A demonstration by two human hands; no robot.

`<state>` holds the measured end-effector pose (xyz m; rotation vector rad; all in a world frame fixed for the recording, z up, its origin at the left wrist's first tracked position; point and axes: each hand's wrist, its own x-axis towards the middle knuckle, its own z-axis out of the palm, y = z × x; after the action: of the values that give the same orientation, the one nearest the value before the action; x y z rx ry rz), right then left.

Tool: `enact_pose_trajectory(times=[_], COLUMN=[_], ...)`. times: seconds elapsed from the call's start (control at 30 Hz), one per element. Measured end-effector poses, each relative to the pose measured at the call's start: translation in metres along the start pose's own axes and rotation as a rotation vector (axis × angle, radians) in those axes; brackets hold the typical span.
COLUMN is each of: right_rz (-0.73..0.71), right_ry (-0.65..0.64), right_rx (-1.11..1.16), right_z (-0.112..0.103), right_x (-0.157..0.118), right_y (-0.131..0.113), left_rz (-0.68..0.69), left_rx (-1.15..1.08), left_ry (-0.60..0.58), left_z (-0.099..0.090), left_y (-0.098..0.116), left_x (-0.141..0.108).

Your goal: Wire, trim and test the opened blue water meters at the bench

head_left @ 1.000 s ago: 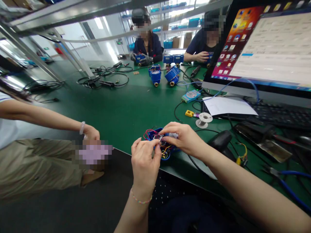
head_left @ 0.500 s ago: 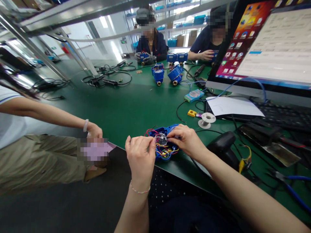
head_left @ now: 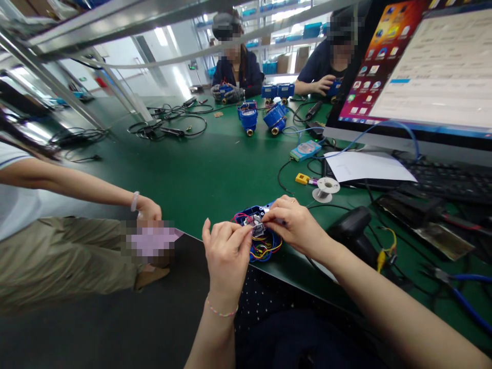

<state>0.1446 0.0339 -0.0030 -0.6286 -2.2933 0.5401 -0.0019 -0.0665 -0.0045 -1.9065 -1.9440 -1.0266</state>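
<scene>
Thin pale strand (head_left: 258, 225) apparently pinched by fingertips of left hand (head_left: 229, 243) and right hand (head_left: 294, 223), over open blue housing (head_left: 264, 239) at edge of counter (head_left: 184, 174). Wire-joining judged in hand; steady, fine alignment seemingly called for next.

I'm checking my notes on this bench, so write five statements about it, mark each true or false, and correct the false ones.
1. A thin pale strand runs between the fingertips of the left hand and the right hand. True.
2. The spool stands on the keyboard. False: it stands on the green tabletop.
3. The white paper lies partly over the keyboard. True.
4. The left wrist wears no bracelet. False: a thin beaded-looking bracelet circles it.
5. The pliers have yellow handles. False: their handles are blue.
</scene>
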Motion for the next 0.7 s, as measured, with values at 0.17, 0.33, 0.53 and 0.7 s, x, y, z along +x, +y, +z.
enact_pose_trajectory(times=[0.17, 0.33, 0.53, 0.7], right_rz=[-0.190, -0.195, -0.001, -0.006], right_ry=[0.070, -0.029, -0.086, -0.182], right_rx=[-0.224, -0.353, 0.100, 0.236], right_z=[0.002, -0.002, -0.006, -0.004], right_x=[-0.003, -0.008, -0.013, -0.017], right_y=[-0.002, -0.011, -0.004, 0.006], left_rz=[0.018, -0.029, -0.089, -0.119], left_rx=[-0.033, -0.223, -0.389, -0.413], left_ry=[0.016, -0.122, -0.286, -0.354], left_z=[0.000, -0.004, -0.004, -0.002], left_y=[0.001, 0.001, -0.001, -0.005], left_x=[-0.001, 0.001, -0.002, -0.006])
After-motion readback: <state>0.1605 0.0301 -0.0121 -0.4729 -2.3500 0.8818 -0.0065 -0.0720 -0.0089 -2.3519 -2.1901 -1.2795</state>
